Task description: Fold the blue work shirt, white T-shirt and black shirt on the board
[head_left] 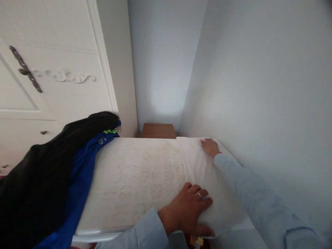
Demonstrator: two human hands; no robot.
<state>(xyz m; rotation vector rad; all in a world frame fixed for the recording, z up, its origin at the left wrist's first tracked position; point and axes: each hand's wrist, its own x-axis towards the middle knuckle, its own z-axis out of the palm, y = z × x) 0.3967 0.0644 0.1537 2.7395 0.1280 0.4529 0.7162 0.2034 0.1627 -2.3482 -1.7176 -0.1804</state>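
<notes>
A padded board with a worn, pale floral cover [135, 173], which looks like an ironing board, stretches across in front of me. Over its right end lies a smooth white cloth [197, 166]. My left hand [190, 207], wearing a ring, rests palm down at the near side of that cloth with its fingers spread. Farther back, my right hand [210, 147] lies flat on the cloth near its far edge, fingers stretched out. Neither hand holds anything that I can see.
Dark clothing [38, 173] and a blue garment [84, 169] drape over the board's left end. A white wardrobe [64, 45] stands behind on the left. A wall [259, 86] runs close along the right. Beyond the board is a brown wooden surface [158, 131].
</notes>
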